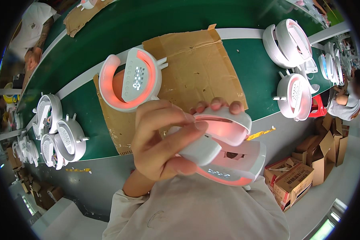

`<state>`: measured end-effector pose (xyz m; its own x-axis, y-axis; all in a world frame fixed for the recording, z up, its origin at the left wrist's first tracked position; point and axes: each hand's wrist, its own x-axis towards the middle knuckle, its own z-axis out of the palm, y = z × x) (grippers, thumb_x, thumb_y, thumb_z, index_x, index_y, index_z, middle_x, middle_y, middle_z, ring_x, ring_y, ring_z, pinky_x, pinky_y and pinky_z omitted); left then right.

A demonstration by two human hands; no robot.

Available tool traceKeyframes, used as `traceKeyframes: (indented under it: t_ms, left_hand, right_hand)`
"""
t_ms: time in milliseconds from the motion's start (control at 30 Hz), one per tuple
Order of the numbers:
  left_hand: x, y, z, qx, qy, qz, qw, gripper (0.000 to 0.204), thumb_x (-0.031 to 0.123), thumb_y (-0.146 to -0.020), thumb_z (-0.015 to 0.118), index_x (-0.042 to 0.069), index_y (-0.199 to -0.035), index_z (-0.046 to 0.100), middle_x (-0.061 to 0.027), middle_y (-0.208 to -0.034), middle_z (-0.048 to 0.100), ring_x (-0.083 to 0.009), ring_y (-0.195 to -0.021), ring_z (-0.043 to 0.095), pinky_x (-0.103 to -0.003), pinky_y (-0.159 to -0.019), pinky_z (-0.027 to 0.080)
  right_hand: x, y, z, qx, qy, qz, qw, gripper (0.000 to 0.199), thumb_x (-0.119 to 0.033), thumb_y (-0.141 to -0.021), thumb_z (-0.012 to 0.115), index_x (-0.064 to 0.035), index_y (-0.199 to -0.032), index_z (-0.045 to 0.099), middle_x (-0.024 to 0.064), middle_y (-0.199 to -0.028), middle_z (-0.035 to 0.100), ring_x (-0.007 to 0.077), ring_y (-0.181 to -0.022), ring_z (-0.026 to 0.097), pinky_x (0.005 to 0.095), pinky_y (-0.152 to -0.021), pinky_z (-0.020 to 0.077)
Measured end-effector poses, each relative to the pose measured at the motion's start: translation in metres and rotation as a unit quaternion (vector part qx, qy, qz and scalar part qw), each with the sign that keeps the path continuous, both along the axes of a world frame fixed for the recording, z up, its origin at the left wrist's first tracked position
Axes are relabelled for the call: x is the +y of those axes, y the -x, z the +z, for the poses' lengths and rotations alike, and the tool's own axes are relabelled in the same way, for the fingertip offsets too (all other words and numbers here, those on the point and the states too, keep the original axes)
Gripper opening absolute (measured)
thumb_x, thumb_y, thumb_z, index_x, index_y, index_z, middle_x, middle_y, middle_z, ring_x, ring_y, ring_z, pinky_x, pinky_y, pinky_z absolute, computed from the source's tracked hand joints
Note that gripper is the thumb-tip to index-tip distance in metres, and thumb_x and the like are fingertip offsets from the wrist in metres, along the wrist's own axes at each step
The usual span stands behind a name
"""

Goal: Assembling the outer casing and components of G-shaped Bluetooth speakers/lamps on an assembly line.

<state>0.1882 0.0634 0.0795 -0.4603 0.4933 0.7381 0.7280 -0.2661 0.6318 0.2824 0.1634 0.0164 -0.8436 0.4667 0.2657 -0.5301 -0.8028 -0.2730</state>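
Just in front of my chest is a white C-shaped clock lamp [258, 161], tilted, with a pink-orange glow and lit digits on its lower face. My left hand [158, 140] is closed around its rounded white end, thumb and fingers pressed on the casing. Over the upper curve, the fingertips of my right hand [220, 105] are bent onto the lamp, and the rest of that hand is hidden behind it. A second lit clock lamp [151, 82] lies face up beyond my left hand, on a flattened cardboard sheet [192, 68].
The cardboard covers part of a green bench [244, 60]. More white lamps stand at the left [72, 138] and right [294, 94]. Cardboard boxes [294, 180] sit on the floor to the right, near a red stool [318, 107]. Other people are at the far left and right.
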Motion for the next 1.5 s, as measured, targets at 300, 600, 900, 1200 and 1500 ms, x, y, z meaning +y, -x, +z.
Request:
traceKeyframes:
  t_ms: [300, 600, 900, 1200, 1500]
  left_hand:
    - [-0.001, -0.009, 0.004, 0.047, -0.036, -0.033, 0.998, 0.059, 0.060, -0.088, 0.041, 0.007, -0.085, 0.067, -0.0085, -0.090, 0.054, -0.0230, -0.080, 0.049, -0.035, -0.063, 0.041]
    - [0.002, -0.005, -0.016, 0.047, -0.061, -0.045, 0.996, 0.044, 0.047, -0.087, 0.053, 0.006, -0.089, 0.070, -0.0098, -0.094, 0.060, -0.0228, -0.079, 0.053, -0.032, -0.061, 0.043]
    - [-0.007, -0.003, -0.001, -0.071, 0.060, -0.149, 0.984, 0.039, 0.029, -0.090, 0.054, -0.003, -0.110, 0.062, -0.0208, -0.120, 0.056, -0.0386, -0.108, 0.053, -0.044, -0.091, 0.043]
    - [-0.003, 0.006, 0.009, -0.056, 0.121, -0.164, 0.977, 0.039, 0.026, -0.093, 0.046, -0.005, -0.113, 0.059, -0.0201, -0.118, 0.059, -0.0383, -0.115, 0.053, -0.051, -0.101, 0.034]
    - [0.010, -0.004, 0.035, -0.164, 0.160, -0.269, 0.935, 0.018, 0.011, -0.086, 0.059, 0.000, -0.100, 0.061, -0.0130, -0.106, 0.062, -0.0284, -0.098, 0.060, -0.041, -0.086, 0.046]
  right_hand:
    - [-0.007, 0.007, 0.014, 0.080, -0.082, -0.093, 0.989, 0.031, -0.024, -0.076, 0.073, -0.0084, -0.099, 0.057, 0.0175, -0.106, 0.054, 0.0364, -0.104, 0.049, 0.0462, -0.088, 0.0476]
    - [0.019, -0.005, 0.021, -0.025, -0.295, -0.067, 0.953, 0.042, -0.017, -0.066, 0.072, 0.0077, -0.099, 0.063, 0.0236, -0.107, 0.058, 0.0343, -0.100, 0.056, 0.0438, -0.087, 0.0442]
    - [0.026, -0.013, 0.038, -0.134, -0.315, -0.054, 0.938, 0.043, -0.012, -0.070, 0.070, 0.0105, -0.106, 0.060, 0.0219, -0.111, 0.059, 0.0294, -0.102, 0.058, 0.0381, -0.091, 0.0437]
    - [0.022, -0.021, 0.045, -0.220, -0.298, -0.014, 0.929, 0.042, 0.001, -0.073, 0.067, 0.0091, -0.113, 0.058, 0.0174, -0.114, 0.060, 0.0220, -0.104, 0.058, 0.0349, -0.093, 0.0422]
    - [0.006, -0.033, 0.048, -0.278, -0.256, -0.078, 0.922, 0.028, -0.005, -0.069, 0.073, 0.0054, -0.093, 0.065, 0.0105, -0.094, 0.065, 0.0177, -0.090, 0.060, 0.0290, -0.079, 0.0455]
